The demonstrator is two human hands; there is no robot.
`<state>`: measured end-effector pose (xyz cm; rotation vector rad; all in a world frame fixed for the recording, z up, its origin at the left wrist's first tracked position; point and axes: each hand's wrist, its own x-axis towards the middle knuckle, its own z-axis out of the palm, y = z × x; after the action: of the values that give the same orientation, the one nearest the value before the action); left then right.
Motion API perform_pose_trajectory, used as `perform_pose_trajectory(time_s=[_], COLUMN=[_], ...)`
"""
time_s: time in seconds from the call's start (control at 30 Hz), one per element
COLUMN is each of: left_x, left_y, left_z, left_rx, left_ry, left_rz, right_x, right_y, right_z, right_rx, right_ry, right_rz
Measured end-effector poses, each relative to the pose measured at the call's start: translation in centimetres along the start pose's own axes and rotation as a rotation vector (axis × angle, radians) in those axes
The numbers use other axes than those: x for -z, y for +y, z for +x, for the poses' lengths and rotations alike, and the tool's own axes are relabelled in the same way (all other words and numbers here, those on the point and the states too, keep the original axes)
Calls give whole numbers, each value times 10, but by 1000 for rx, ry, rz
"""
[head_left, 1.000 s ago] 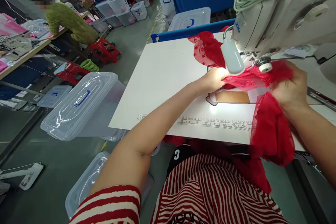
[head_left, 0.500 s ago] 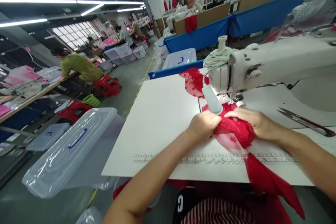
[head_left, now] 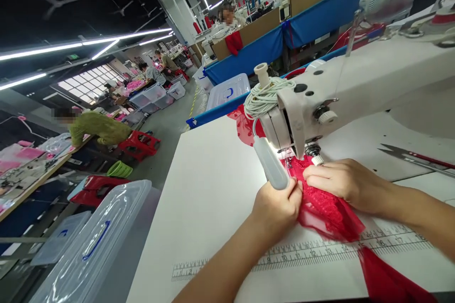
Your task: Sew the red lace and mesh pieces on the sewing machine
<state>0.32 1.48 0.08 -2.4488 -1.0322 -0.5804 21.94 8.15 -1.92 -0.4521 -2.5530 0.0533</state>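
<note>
A red lace fabric (head_left: 325, 210) lies on the white sewing table (head_left: 213, 199) under the head of a white sewing machine (head_left: 341, 90). My left hand (head_left: 279, 208) pinches the fabric's left edge, just below the machine's small lamp (head_left: 270, 169). My right hand (head_left: 341, 182) lies flat on the fabric to the right of the needle, fingers pressed together and pointing left. More red fabric (head_left: 245, 125) shows behind the machine, and a tail hangs off the table's front edge (head_left: 387, 279).
A printed ruler (head_left: 284, 255) runs along the table's front. Scissors (head_left: 412, 156) lie at the right. Clear lidded plastic bins (head_left: 92, 246) stand on the floor at left. A person in green (head_left: 99, 125) bends over a bench farther left; other workers sit behind blue partitions (head_left: 249, 59).
My head has lifted, so the room shows more. Both hands brought the red fabric down flat under the machine's needle; my right hand went from gripping bunched cloth to pressing it flat.
</note>
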Motion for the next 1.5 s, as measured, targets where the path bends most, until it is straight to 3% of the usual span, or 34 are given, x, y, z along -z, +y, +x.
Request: perform_pose_trajectory(time_s=[0.17, 0.33, 0.73, 1.0, 1.3, 1.5], left_x=[17, 17, 23, 17, 36, 23], left_y=[-1, -2, -1, -1, -11, -4], left_z=[-4, -9, -5, -11, 4, -10], left_rx=[56, 117, 210, 161, 145, 115], left_ry=[-214, -278, -240, -225, -224, -261], left_rz=[-235, -238, -241, -183, -211, -137], right_x=[-6, -9, -15, -10, -18, -5], right_y=[-1, -1, 0, 0, -4, -3], right_z=[-1, -3, -5, -2, -5, 1], right_rx=[-30, -32, -18, 5, -4, 29], right_ry=[75, 89, 153, 179, 146, 155], right_rz=[-38, -12, -38, -37, 28, 4])
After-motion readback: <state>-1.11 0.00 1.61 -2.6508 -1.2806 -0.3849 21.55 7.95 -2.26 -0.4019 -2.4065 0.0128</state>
